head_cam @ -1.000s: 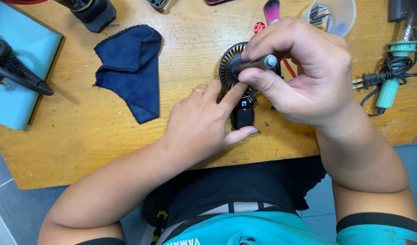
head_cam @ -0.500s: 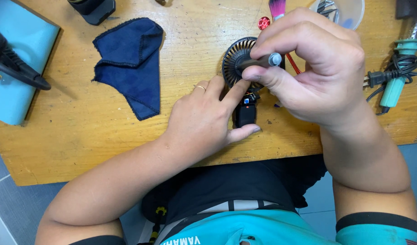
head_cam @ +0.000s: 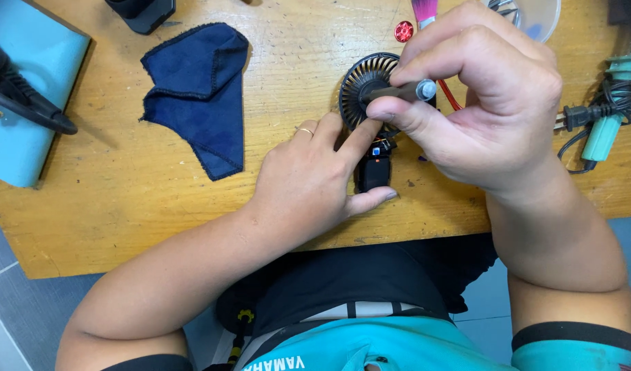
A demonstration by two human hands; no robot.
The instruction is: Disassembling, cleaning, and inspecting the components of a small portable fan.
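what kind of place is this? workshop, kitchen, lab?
Likely a small electronics repair bench: a worn wooden tabletop, a teal-handled soldering iron with coiled black cord, and a black round fan grille with exposed wiring that the right hand works on with a slim tool.

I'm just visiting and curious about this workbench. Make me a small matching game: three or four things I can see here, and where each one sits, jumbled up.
Things:
1. blue cloth
2. small round fan
3. power plug
4. red cap

Places:
A. far right, beside the teal tool
B. under the right hand's tool tip
C. top edge, by a pink brush
D. left of the left hand

Pairs: 1-D, 2-B, 3-A, 4-C
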